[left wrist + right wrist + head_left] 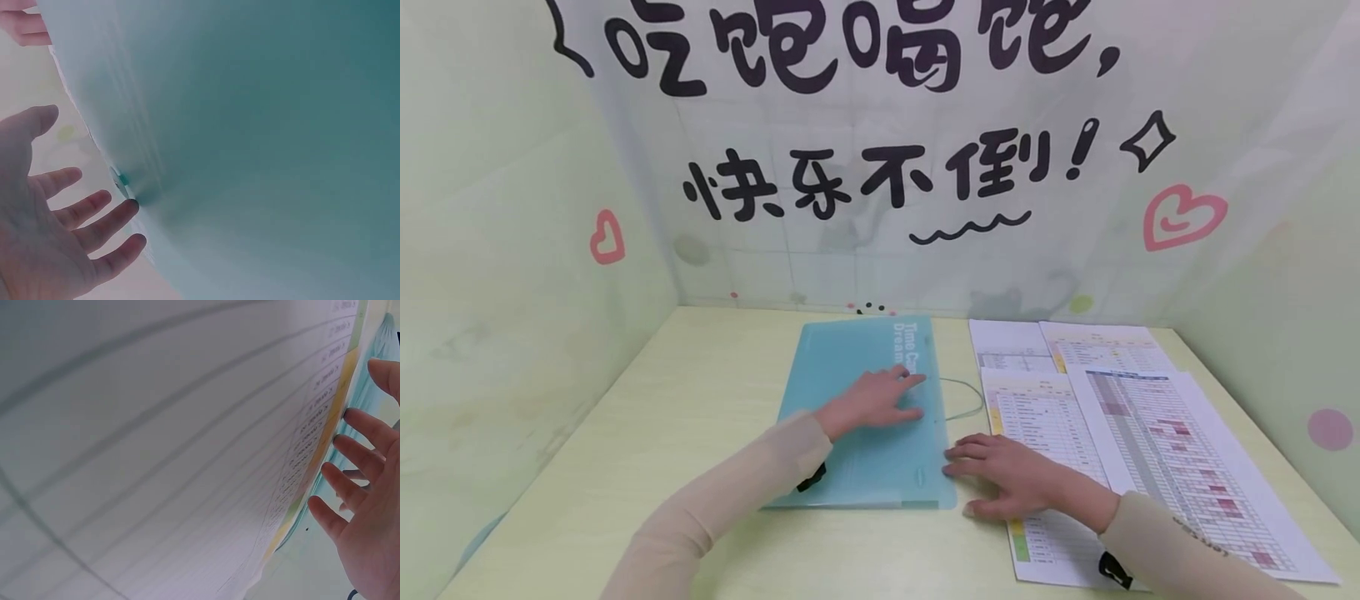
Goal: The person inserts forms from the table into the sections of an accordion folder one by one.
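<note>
A teal plastic document folder [842, 367] with white lettering lies closed on the table. From its right edge a thin elastic cord loop [981, 400] sticks out. My left hand [876, 400] rests over the folder's right half, fingers spread; in the left wrist view its fingertips are close to a small round fastener [119, 179] at the folder's edge. My right hand [1003, 475] lies beside the folder's lower right edge with fingers loosely extended, partly over a printed sheet [1052, 425]. Whether its fingertips touch the folder I cannot tell.
More printed sheets lie to the right: one with red-marked cells [1187, 467] overlaps its neighbour, and two others are behind, including a sheet with an orange strip [1108, 346]. The pale wooden table [647, 417] is bounded by a printed cloth backdrop [865, 267].
</note>
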The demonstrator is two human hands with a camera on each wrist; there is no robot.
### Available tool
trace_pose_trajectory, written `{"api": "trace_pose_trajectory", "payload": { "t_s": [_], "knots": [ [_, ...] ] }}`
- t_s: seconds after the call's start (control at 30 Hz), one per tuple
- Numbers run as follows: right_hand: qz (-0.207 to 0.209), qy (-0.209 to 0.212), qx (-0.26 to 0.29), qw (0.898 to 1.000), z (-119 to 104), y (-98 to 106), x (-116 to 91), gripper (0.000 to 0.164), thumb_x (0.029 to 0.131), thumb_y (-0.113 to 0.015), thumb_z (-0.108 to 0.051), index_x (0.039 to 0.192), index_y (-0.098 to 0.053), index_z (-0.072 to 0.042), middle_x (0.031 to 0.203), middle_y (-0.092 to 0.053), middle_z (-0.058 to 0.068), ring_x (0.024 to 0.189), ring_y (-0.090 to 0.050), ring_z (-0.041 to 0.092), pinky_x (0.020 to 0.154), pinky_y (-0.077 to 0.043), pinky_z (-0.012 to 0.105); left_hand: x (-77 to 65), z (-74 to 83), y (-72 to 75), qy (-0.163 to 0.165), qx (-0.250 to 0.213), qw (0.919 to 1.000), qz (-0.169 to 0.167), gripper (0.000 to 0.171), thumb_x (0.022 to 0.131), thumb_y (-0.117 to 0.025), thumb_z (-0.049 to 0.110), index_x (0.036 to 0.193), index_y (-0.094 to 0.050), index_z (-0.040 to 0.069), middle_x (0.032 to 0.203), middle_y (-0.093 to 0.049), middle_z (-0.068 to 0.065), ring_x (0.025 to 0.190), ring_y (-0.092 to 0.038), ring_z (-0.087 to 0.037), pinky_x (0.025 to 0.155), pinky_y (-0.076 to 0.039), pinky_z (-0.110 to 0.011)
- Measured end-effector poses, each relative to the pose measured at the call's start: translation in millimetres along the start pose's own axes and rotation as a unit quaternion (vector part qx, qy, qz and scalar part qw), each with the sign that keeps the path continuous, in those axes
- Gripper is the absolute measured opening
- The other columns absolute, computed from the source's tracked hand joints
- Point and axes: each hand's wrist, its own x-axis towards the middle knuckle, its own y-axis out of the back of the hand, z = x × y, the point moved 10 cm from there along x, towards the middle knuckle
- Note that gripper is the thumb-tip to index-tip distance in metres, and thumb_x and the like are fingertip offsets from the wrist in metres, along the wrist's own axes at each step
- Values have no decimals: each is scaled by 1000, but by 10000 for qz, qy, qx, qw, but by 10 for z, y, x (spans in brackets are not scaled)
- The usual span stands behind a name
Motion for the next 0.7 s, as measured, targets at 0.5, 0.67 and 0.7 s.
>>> {"api": "trace_pose_trajectory", "payload": {
  "t_s": [0.5, 0.67, 0.7],
  "knots": [
    [9, 0, 134, 9999, -13, 33, 45, 42, 82, -54, -41, 118, -56, -18, 120, -51, -1, 113, -41, 18, 89, -34, 38, 92, 40, -49, 174, -280, 9994, -40, 58, 84, -52, 44, 133, -39, 16, 113, -44, -6, 84, -46, -15, 71, -39, -29],
    [52, 29, 157, 9999, -19, 58, 58, 41, 82, -55, -41, 116, -56, -18, 119, -51, 0, 112, -42, 18, 88, -35, 37, 127, 51, -68, 314, -83, 9994, -116, 59, 83, -52, 47, 133, -39, 18, 114, -44, -6, 89, -45, -19, 75, -39, -34],
    [60, 35, 167, 9998, -19, 62, 60, 41, 82, -55, -40, 116, -57, -17, 118, -51, 0, 112, -42, 18, 88, -35, 37, 134, 53, -73, 357, -32, 9992, -149, 60, 83, -52, 48, 133, -39, 18, 115, -44, -7, 92, -45, -20, 77, -38, -36]
  ]
}}
